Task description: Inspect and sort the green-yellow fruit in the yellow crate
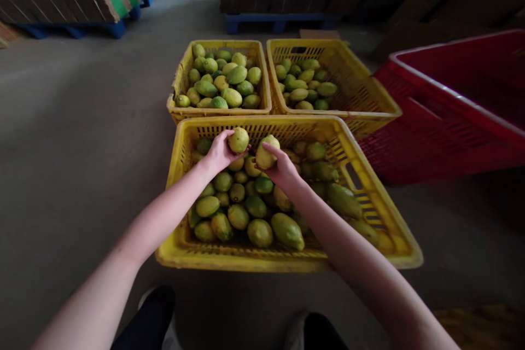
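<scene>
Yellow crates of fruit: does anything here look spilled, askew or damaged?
No spill or clear damage shows: fruit lies inside the yellow crates, with one piece each in the left hand and right hand. The red crate at right looks slanted against them, though lens distortion may explain that.

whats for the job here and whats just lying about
In use, it seems:
round yellow-green fruit in left hand
oval yellow-green fruit in right hand
three yellow plastic crates holding similar fruit

Just about, it seems:
red plastic crate
blue pallets

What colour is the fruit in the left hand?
The fruit is yellowish-green, in the head view.
</scene>
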